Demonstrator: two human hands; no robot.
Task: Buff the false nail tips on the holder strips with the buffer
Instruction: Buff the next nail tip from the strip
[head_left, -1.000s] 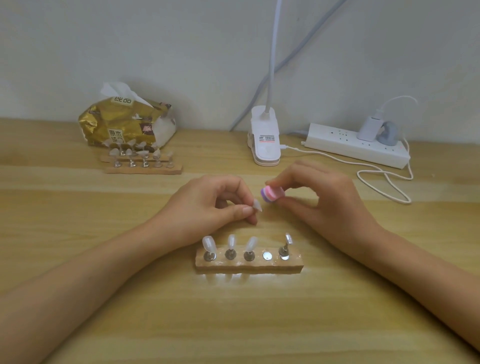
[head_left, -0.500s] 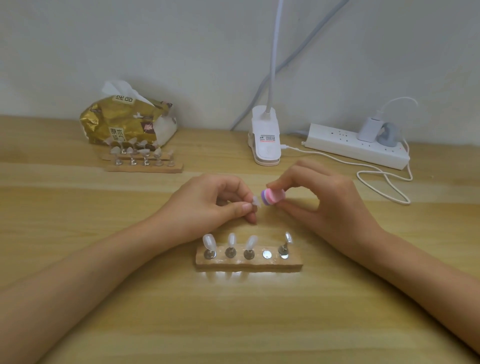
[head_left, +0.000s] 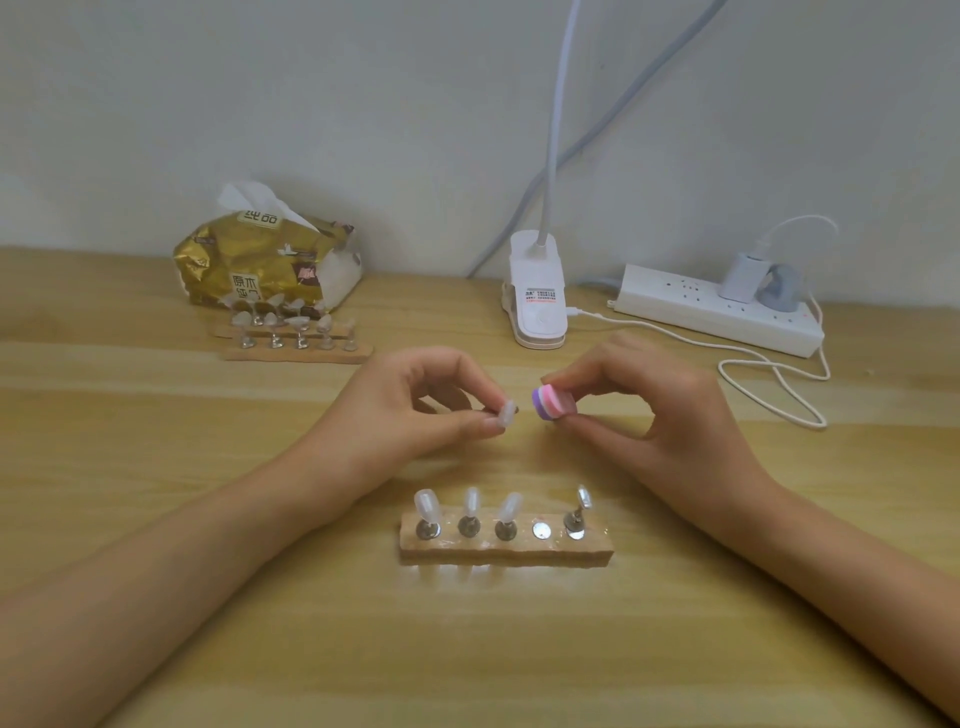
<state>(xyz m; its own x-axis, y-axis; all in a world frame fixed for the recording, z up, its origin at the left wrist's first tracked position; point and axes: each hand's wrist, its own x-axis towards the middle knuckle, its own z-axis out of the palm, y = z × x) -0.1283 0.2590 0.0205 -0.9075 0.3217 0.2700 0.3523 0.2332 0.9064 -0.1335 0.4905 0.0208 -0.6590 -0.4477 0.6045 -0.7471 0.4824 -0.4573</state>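
My left hand (head_left: 415, 410) pinches a clear false nail tip (head_left: 506, 414) on its small stand between thumb and forefinger, above the table. My right hand (head_left: 644, 410) pinches a small buffer (head_left: 551, 404) with pink and purple layers. A narrow gap separates the buffer from the tip. Below the hands lies a wooden holder strip (head_left: 506, 551) with three clear tips on metal stands at its left, one bare metal disc, and a metal stand at its right end. Two more holder strips (head_left: 296, 349) with several tips lie at the back left.
A gold tissue pack (head_left: 265, 260) sits behind the far strips. A white clip lamp base (head_left: 537, 296) stands at the back centre, and a white power strip (head_left: 717, 312) with plugs and a looping white cable (head_left: 774, 384) lies at the back right. The wooden table (head_left: 467, 649) meets a wall.
The buffer touched the nail tip half a second ago and has drawn a little to the right, leaving a gap. My left hand has turned the tip slightly.
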